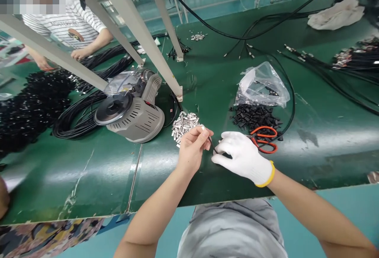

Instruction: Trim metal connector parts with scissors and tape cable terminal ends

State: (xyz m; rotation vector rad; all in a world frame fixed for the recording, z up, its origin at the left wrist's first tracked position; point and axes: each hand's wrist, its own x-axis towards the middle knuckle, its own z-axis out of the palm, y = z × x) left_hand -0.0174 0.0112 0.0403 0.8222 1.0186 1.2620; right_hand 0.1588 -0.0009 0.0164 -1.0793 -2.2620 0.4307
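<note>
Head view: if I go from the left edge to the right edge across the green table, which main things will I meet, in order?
Pile of black parts → grey machine → bare left hand → gloved right hand → heap of black cables.

- Bare left hand (192,147) reached forward, thumb and index finger pinched together.
- White-gloved right hand (244,156) curled inward just beside it, fingers bent.
- Left forearm (161,200) and right forearm (304,202) slanted inward.
</note>
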